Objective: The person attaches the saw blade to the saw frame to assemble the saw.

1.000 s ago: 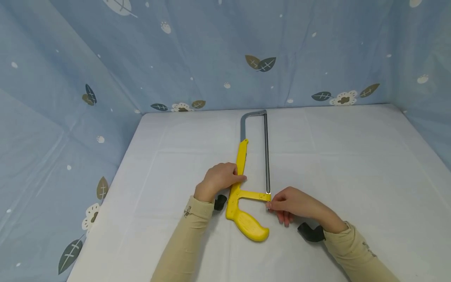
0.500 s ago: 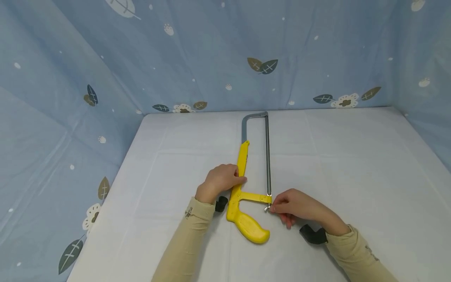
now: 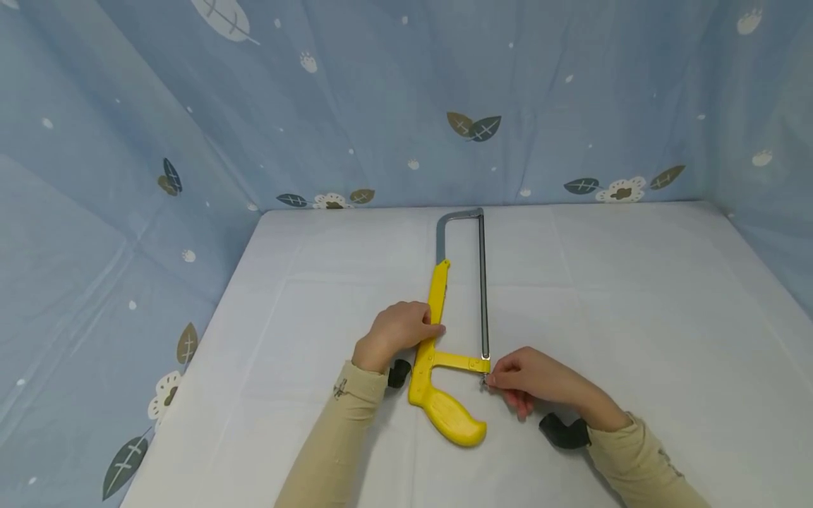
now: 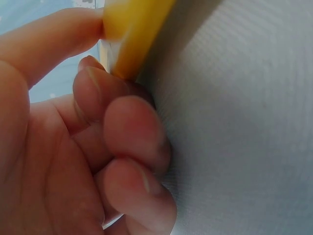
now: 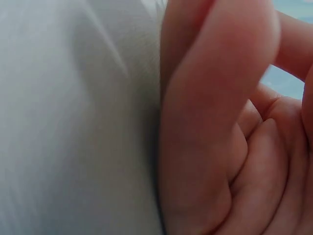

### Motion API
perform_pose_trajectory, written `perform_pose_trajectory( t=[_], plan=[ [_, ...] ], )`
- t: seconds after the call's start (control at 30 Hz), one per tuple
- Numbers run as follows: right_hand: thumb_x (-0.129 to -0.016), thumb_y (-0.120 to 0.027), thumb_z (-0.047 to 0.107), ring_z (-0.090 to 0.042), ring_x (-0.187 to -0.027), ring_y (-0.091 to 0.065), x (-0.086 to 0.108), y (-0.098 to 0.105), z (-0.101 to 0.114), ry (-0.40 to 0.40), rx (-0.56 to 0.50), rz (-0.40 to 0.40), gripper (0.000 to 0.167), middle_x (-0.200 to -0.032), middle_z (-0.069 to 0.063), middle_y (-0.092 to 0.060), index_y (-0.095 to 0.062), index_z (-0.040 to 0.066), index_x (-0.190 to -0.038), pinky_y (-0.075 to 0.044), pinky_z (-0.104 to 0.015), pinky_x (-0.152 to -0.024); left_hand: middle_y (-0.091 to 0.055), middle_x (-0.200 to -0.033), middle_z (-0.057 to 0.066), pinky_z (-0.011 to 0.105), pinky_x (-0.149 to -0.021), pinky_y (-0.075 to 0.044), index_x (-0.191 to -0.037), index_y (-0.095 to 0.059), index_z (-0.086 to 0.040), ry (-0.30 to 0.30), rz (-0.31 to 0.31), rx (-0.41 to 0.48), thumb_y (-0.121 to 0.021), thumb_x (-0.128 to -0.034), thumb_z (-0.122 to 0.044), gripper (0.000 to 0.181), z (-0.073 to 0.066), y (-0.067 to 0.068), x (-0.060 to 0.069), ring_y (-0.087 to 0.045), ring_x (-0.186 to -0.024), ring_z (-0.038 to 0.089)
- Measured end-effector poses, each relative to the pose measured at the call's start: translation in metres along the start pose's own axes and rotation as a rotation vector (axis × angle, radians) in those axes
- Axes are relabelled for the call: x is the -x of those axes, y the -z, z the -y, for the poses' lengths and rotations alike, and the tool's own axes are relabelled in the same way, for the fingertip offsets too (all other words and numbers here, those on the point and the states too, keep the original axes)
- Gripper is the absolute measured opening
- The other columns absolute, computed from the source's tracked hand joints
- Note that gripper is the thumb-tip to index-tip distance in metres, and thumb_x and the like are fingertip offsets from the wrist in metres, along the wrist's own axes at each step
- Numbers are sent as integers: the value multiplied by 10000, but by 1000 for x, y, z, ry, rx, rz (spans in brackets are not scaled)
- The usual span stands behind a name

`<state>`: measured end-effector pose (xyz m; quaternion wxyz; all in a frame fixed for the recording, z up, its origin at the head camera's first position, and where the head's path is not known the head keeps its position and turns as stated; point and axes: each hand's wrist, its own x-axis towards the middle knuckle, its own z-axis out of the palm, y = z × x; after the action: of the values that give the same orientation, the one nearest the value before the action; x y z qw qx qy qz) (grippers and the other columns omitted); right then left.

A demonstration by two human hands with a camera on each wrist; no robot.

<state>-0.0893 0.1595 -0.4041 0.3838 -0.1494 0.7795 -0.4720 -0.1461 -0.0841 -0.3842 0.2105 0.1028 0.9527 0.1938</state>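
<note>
A hacksaw with a yellow handle (image 3: 453, 418) lies flat, its grey frame end pointing away and its blade (image 3: 484, 289) on the right side. The left hand (image 3: 399, 328) grips the yellow bar of the frame between thumb and fingers; in the left wrist view the yellow bar (image 4: 139, 39) sits at the thumb and curled fingers (image 4: 134, 129). At the near end of the blade, the right hand (image 3: 540, 377) pinches the small metal wing nut (image 3: 483, 383) with thumb and index finger. The right wrist view shows curled fingers (image 5: 210, 122) close to the cloth; the nut is hidden there.
A white cloth (image 3: 330, 282) covers the table. Blue patterned curtains (image 3: 381, 92) stand behind it and at both sides. Black wrist pieces are beside the left wrist (image 3: 398, 374) and below the right wrist (image 3: 564, 431).
The whole head view has shifted slightly, with the scene lower in it. The right fingers have changed position slightly around the wing nut; the left hand keeps its grip.
</note>
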Motion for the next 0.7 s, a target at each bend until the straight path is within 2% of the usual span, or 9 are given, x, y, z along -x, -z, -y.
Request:
perform_pose_trajectory(
  t=[0.13,0.47,0.7],
  plan=[
    [-854,-558,390,-170,-415,-531,-1,-1,1,-9,-24,6,327,-533,-29,-533,-647,78,-806,-420,-255,-404,-464,-583,-17,252,-469,-315,-684,-526,-153,-5,-4,8,-598,-810,-429,312,1,0,0,-442,-501,137],
    [-844,-562,411,-149,-390,-499,0,-6,5,-26,13,-28,334,-519,-31,-528,-655,91,-812,-422,-273,-403,-463,-579,-17,254,-471,-316,-678,-524,-154,-13,-11,4,-600,-809,-423,309,0,1,1,-439,-502,139],
    [-848,-560,402,-148,-398,-504,1,-4,6,-14,3,-5,328,-533,-38,-542,-654,89,-825,-413,-258,-406,-463,-574,-16,250,-467,-319,-675,-525,-151,-8,-6,11,-599,-813,-408,301,-1,2,3,-444,-497,136]
  ],
)
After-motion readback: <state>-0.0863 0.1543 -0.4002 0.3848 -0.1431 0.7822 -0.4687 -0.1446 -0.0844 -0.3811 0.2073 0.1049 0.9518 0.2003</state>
